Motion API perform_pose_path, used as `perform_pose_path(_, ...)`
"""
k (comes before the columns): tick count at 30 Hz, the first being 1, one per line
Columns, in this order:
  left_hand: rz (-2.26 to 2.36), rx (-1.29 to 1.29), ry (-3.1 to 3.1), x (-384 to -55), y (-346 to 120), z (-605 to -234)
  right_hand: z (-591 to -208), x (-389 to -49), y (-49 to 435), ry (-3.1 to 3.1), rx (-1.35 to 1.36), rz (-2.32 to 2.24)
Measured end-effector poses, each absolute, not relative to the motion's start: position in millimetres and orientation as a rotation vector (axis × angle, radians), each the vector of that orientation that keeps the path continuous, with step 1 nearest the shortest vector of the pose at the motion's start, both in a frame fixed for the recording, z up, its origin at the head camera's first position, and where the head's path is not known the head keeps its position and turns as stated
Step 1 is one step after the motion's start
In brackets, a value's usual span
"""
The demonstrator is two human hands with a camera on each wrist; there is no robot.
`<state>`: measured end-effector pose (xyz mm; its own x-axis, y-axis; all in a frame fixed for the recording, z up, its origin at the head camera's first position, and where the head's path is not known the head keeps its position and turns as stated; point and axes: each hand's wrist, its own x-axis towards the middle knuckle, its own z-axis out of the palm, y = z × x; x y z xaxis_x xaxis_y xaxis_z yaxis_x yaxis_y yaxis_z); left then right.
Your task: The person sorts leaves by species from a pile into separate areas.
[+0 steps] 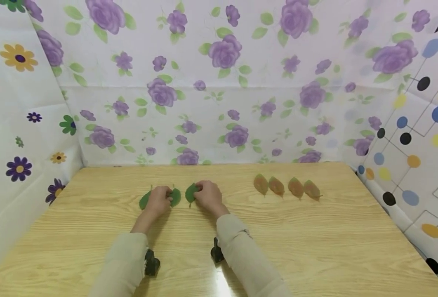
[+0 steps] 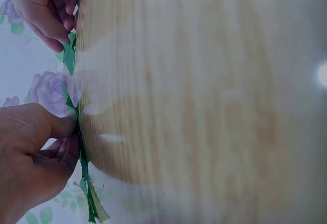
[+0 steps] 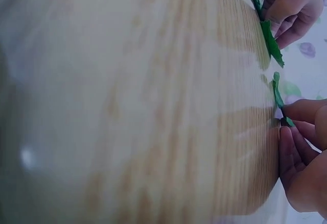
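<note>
Three green leaves lie in a row left of the middle at the far part of the table. My left hand (image 1: 158, 201) holds the edge of the middle green leaf (image 1: 176, 198) between thumb and fingers, and partly covers the leftmost green leaf (image 1: 144, 201). To its right, my right hand (image 1: 209, 195) pinches the right edge of another green leaf (image 1: 190, 193), close to the table top. The left wrist view shows the left thumb on its leaf (image 2: 84, 157) edge-on. In the right wrist view, the right fingertips close on their leaf (image 3: 277, 92).
Several reddish-brown leaves (image 1: 276, 186) lie in a row at the right on the wooden table (image 1: 297, 243). A flowered cloth (image 1: 219, 103) hangs behind the table's far edge, with patterned cloths at both sides. Black devices (image 1: 151, 263) are worn at the wrists.
</note>
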<state>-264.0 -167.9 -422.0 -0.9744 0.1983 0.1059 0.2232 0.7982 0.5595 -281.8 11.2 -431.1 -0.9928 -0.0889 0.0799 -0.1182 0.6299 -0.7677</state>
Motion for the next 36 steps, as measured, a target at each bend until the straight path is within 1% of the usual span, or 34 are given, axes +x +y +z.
perform_pose_path(12,-0.887,-0.339,-2.927,-265,-171,-428,-438,-283,-3,-2.884,0.305,1.211)
perform_pose_path(19,-0.872,-0.325,-2.955,-266,-171,-420,-436,-283,-4,-2.882,0.301,1.218)
perform_pose_path(28,-0.834,-0.338,-2.979,-270,-169,-415,-428,-283,4,-2.836,0.346,1.370)
perform_pose_path(36,-0.807,-0.298,-2.946,-268,-173,-411,-417,-288,21,-2.894,0.473,1.400)
